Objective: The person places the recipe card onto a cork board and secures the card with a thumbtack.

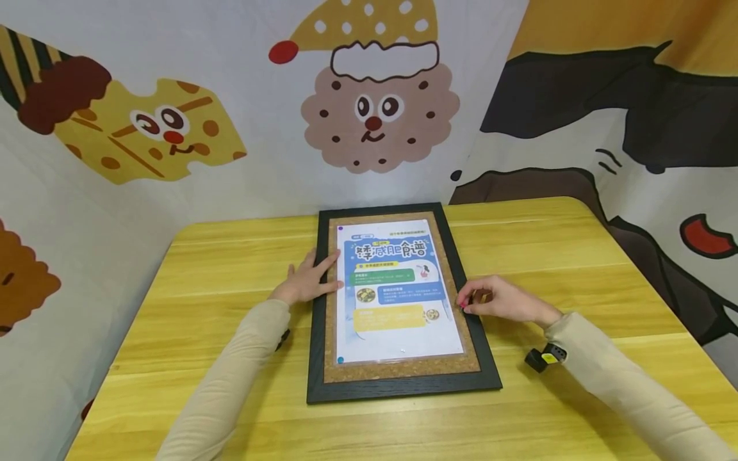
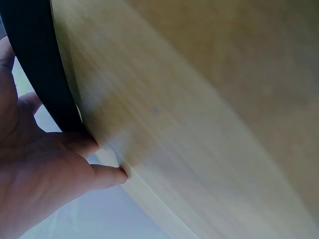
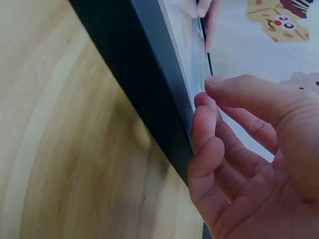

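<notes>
A printed poster (image 1: 392, 346) lies on a cork board (image 1: 403, 370) with a black frame (image 1: 403, 385). A purple push pin (image 1: 340, 228) sits at the poster's top left corner and a blue push pin (image 1: 341, 360) at its bottom left. My left hand (image 1: 302, 282) rests across the frame's left side, fingers spread, fingertips at the poster's left edge. Over the frame's right side, my right hand (image 1: 496, 299) pinches a small red push pin (image 1: 463, 305) between thumb and fingers, close to the poster's right edge. In the right wrist view the curled fingers (image 3: 204, 124) hide that pin.
The board lies on a yellow wood-grain table (image 1: 230, 269), its far end near the back edge. Behind the table hangs a white cloth (image 1: 259, 128) printed with cartoon food. A black device (image 1: 544, 357) is worn at the right wrist.
</notes>
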{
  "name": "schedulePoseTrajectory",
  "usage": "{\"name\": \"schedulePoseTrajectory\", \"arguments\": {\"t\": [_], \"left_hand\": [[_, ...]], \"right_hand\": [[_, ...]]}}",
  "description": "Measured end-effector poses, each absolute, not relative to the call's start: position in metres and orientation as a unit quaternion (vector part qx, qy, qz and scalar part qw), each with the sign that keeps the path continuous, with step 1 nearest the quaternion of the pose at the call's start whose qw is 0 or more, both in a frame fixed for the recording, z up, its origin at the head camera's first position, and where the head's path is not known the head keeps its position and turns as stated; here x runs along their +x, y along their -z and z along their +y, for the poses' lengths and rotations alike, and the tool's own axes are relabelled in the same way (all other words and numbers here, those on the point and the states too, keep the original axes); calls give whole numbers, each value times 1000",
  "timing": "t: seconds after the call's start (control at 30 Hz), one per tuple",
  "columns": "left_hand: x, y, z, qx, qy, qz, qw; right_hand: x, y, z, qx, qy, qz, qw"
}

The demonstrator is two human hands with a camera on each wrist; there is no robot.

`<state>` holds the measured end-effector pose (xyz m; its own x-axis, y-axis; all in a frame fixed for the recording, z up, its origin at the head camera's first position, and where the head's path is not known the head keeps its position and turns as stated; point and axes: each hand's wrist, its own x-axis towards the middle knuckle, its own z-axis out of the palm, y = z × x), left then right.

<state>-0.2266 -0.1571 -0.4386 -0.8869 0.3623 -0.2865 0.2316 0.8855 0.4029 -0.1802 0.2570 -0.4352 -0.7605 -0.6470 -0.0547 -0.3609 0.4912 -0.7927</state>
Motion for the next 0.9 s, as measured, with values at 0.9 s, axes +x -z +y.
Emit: {"name": "schedulePoseTrajectory", "arguments": {"t": [0.9], "left_hand": [[-225,436,-157,157,-185,953,182]], "right_hand": [[-155,436,239,-403,381,804,216]]}}
